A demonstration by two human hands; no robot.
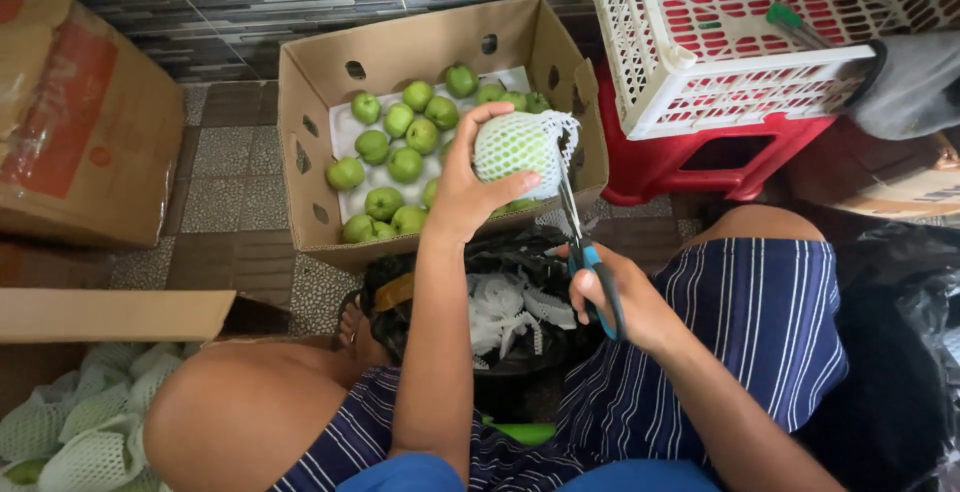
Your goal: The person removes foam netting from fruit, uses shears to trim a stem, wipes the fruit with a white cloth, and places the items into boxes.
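left hand (462, 192) grips netted pear (515, 147) (right hand (622, 302) closed on scissors (585, 242)).

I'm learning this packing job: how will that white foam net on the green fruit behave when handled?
The foam net probably stretches and feels soft: it hugs the round fruit held by the left hand. It is likely light and floppy once off, judging by the limp cut pieces piled in the black bag.

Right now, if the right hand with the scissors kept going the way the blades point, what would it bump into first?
The right hand points the scissors up at the netted green fruit in the left hand. The white foam net comes first; depth is hard to judge.
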